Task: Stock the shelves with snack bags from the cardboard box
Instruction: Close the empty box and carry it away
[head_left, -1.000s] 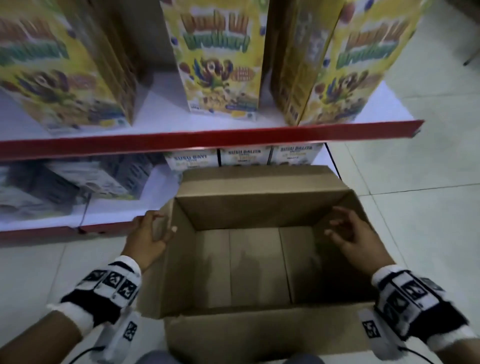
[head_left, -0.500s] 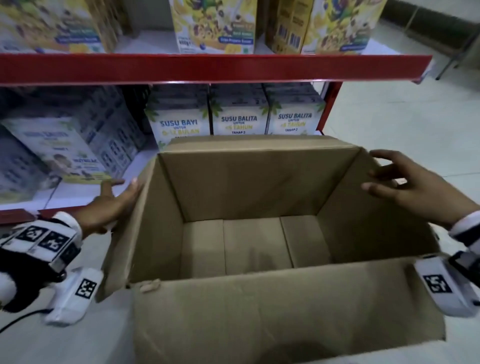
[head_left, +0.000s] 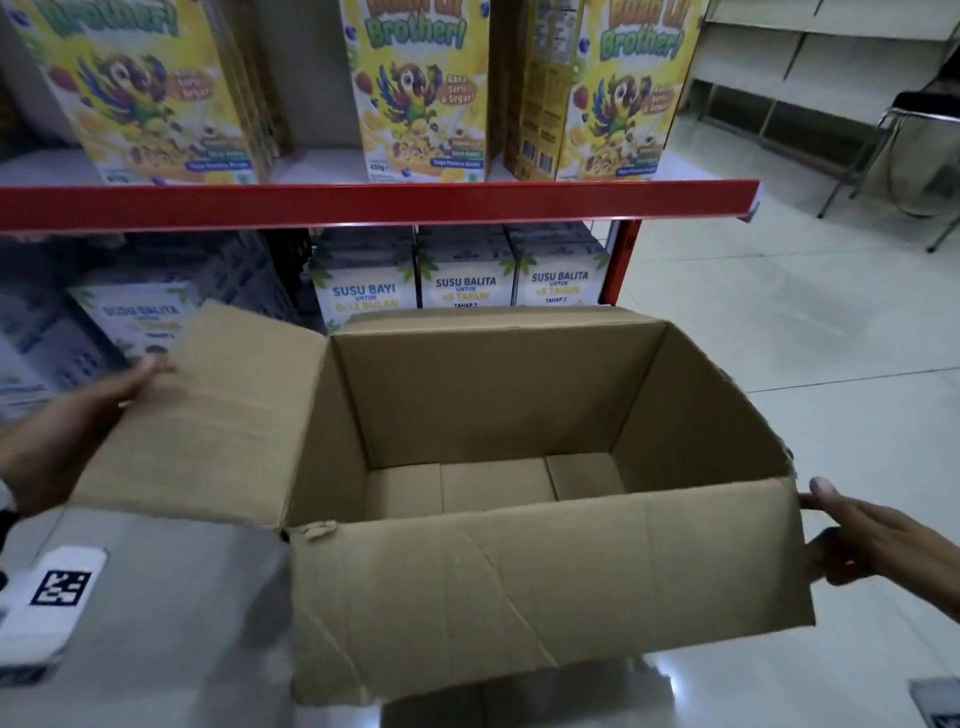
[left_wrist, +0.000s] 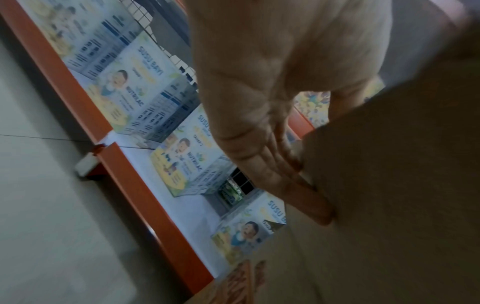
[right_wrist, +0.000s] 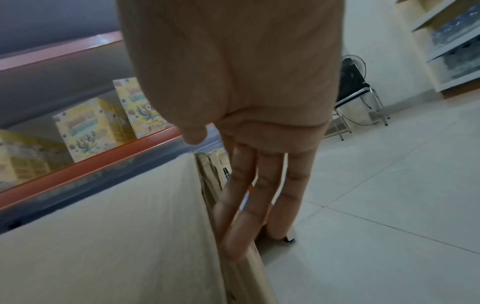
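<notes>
Cardboard box: lying open in front of the shelves, inside showing bare cardboard. Left hand: pressing straight fingers flat against the outspread left flap. Right hand: laying extended fingers along the box's right outer wall, thumb at the rim. Shelves carrying cereal boxes above, milk cartons below.

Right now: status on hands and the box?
Left hand flat on left flap. Right hand flat against cardboard box right side. Box empty. Nothing blocking.
</notes>
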